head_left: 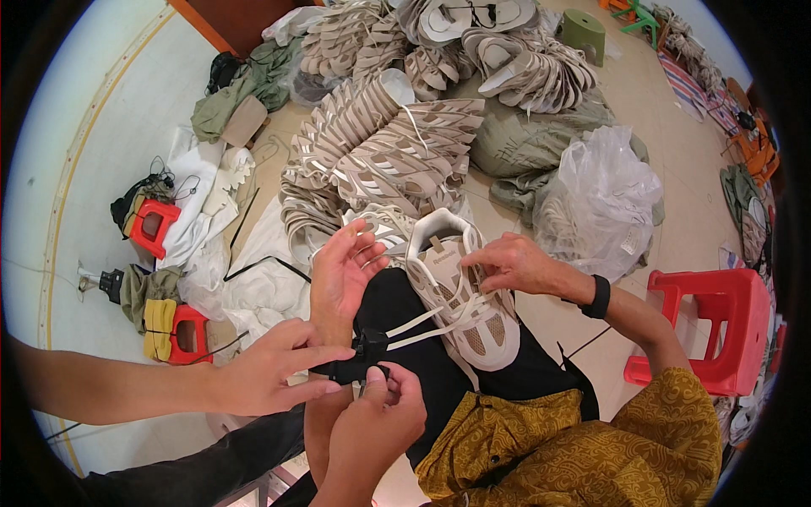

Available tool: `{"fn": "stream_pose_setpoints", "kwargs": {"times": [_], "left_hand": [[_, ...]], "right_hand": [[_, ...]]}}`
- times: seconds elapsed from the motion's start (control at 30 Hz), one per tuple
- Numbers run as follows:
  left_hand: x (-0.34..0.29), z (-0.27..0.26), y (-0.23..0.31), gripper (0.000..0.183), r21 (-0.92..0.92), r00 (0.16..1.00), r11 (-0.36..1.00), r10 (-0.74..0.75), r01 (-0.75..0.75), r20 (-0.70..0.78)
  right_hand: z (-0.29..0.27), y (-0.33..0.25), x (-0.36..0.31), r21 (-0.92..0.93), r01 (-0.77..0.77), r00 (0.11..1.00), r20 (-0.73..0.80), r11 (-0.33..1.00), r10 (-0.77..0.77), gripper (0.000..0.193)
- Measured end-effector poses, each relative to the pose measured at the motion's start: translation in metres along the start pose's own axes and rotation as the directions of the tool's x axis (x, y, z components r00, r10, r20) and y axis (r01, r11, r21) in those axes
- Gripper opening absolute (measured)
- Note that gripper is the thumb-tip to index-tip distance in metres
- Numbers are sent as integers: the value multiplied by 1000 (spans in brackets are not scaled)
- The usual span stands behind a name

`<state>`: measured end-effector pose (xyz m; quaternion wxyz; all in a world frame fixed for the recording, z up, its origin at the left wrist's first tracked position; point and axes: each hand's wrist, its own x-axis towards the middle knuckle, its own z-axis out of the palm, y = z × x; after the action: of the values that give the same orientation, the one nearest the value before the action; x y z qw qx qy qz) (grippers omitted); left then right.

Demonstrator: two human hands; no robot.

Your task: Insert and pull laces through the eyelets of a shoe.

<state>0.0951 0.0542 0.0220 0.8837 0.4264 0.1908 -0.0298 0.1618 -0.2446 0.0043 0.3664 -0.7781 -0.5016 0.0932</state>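
Note:
A beige and white sneaker [463, 291] rests upright on my black-clad thighs, its toe toward me. My right hand [517, 265] has its fingers bent against the sneaker's lacing side, gripping there; a black band circles that wrist. White shoelaces [414, 331] stretch left from the sneaker to my left wrist. My left hand [340, 275] is raised, palm up, fingers apart, holding nothing. At its wrist sits a black strap with a small block [370, 344]. Another person's two hands [283, 365] work on that strap, one from the left, the other from below, pinching its end.
Stacks of beige shoe uppers [397, 160] pile up ahead. Right of them lie a clear plastic bag [604, 190] and a green sack [528, 144]. Red stools stand at right [718, 325] and left [187, 334]. The other person's dark trouser leg [211, 465] is at lower left.

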Motion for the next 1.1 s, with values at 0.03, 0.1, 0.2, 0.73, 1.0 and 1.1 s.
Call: {"fn": "stream_pose_setpoints", "kwargs": {"times": [0.03,0.1,0.2,0.73,1.0,1.1], "left_hand": [[1,-9,0,28,-6,1000,1000,-7,7,-15],[2,-11,0,29,-15,999,1000,-22,21,-25],[-1,-5,-1,28,-6,1000,1000,1,-1,-12],[-18,45,15,29,-5,996,996,89,-89,29],[-22,55,15,26,111,978,974,204,-199,-33],[-18,64,13,19,485,911,833,381,-265,-155]], "right_hand": [[-2,-4,3,17,-19,1000,16,1000,19,41],[-2,-5,4,31,-47,998,33,998,45,39],[0,-3,3,35,-45,999,29,998,44,39],[2,2,0,3,-16,1000,-5,1000,16,39],[4,0,0,-10,-12,1000,5,1000,12,41],[3,0,-1,-17,-28,1000,7,999,28,41]]}}
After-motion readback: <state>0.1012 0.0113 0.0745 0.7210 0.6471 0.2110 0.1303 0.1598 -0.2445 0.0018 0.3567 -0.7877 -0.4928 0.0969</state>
